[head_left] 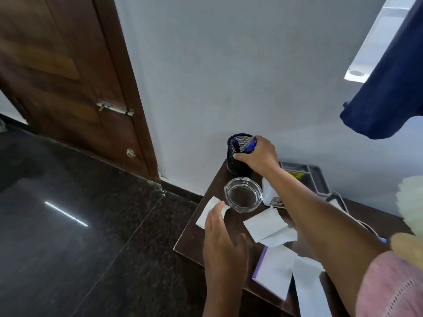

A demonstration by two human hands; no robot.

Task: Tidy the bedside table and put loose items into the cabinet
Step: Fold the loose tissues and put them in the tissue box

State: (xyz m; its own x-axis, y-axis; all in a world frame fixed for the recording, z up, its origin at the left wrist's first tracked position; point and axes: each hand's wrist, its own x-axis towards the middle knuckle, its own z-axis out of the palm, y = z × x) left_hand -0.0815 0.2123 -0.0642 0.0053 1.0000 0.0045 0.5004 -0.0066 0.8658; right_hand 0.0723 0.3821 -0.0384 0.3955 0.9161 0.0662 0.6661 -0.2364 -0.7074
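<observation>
Looking down, we find the bedside table [194, 243], dark brown wood, standing against a pale wall [229, 65], with a brown door [68, 76] to the far left and a dark speckled floor [80, 225] below. At the far right of the tabletop sits a grey tray [317, 177]. Nearer to us lie loose sheets of white paper [266, 223], and nearest of all a notepad [273, 271] with a purple edge.

In the far left corner of the table stands a black mesh pen holder [238, 163], with a clear glass ashtray [243, 195] just beside it on the near side.

The right hand [259, 156] reaches over the holder's rim. Its fingers are curled round a blue pen [250, 145], and its thumb lies against the mesh. A second blue pen [234, 143] stands inside the holder.

The left hand [223, 239] is relaxed and grips nothing. Its fingertips reach a small paper slip [208, 212] at the table's left edge — whether they touch it, we cannot tell.
</observation>
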